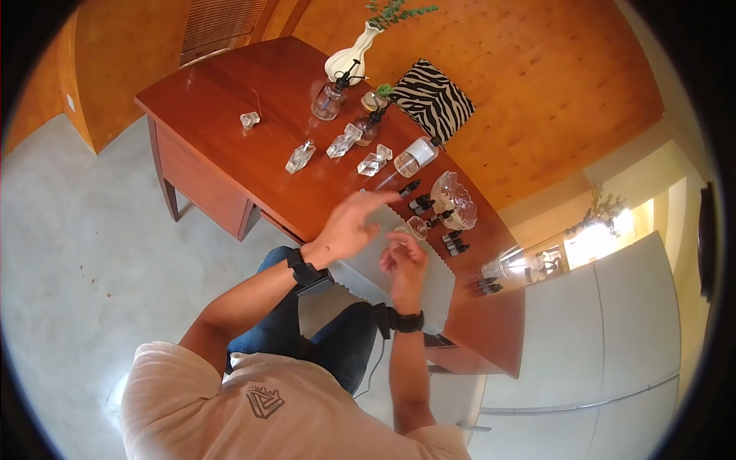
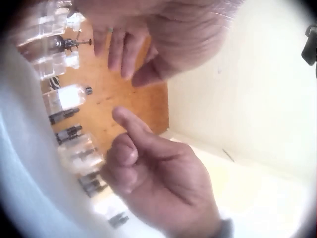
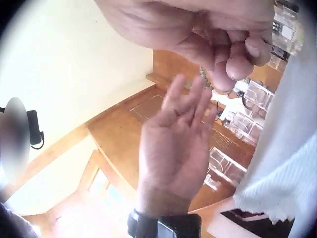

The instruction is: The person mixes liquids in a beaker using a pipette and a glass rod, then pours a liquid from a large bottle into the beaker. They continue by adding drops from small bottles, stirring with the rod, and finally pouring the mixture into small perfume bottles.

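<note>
My left hand (image 1: 353,226) hovers over the near part of the desk with fingers stretched forward and nothing in them. Beside it, my right hand (image 1: 404,268) is raised over a pale cloth (image 1: 433,287). Its fingers are loosely curled, the index finger straighter than the others, and they hold nothing. The two hands are apart and face each other in the left wrist view. Just beyond the right fingertips stands a small clear glass (image 1: 418,228). Several small black-capped bottles (image 1: 421,203) lie near it, next to a scalloped glass bowl (image 1: 454,201).
Clear faceted bottles (image 1: 300,156) stand across the brown desk (image 1: 230,88). Behind them are a clear spray bottle (image 1: 330,102), a white-labelled bottle (image 1: 416,157) and a white vase (image 1: 345,61). A glass stopper (image 1: 250,119) lies farther left. A zebra-print cushion (image 1: 434,100) is beyond the desk.
</note>
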Available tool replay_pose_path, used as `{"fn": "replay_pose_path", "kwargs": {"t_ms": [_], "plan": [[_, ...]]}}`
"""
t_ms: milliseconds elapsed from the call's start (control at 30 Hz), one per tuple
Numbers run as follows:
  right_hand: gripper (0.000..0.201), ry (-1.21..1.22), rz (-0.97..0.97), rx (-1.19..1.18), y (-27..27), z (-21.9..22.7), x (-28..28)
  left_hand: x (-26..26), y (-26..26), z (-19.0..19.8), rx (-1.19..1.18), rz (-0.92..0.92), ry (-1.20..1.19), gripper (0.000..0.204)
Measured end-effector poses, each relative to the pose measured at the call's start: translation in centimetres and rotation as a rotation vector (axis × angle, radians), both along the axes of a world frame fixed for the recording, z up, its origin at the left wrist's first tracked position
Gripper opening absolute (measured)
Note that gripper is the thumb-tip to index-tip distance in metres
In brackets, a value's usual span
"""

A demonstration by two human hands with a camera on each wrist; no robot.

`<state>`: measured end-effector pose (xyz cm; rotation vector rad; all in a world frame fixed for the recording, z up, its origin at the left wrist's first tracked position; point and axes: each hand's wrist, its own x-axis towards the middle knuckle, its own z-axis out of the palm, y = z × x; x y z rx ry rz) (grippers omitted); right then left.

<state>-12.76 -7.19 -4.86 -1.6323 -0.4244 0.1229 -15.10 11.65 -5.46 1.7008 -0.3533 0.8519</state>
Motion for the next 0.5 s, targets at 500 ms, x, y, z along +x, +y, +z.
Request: {"fn": "replay_pose_path", "kwargs": {"t_ms": [500], "plan": [[0.024, -0.421, 0.335, -0.447, 12.5, 9.4, 15.3, 12.3, 7.1, -3.7, -0.267, 0.375, 0.396, 0.083]]}}
